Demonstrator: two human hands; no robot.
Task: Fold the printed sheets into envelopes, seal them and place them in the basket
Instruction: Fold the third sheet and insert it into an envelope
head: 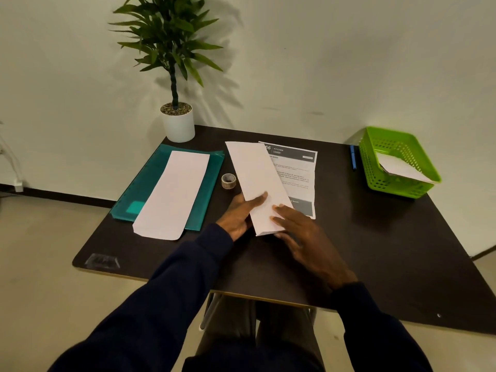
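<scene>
Left hand (pixel 237 216) gripping long white folded envelope (pixel 257 183) at tabletop (pixel 375 237) centre, thumb on top; right hand (pixel 303 232) spread, fingertips pressing its near end. Printed white sheet (pixel 298 178) underneath. Green plastic basket (pixel 402 189) at 2 o'clock, holding white paper.

Potted plant (pixel 175 76) at table (pixel 375 251) back, teal folder (pixel 150 189) left, blue pen (pixel 353 157) right.

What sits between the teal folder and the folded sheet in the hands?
In the head view, a tape roll stands on the dark table between the teal folder and the folded sheet; nothing else lies there.
</scene>
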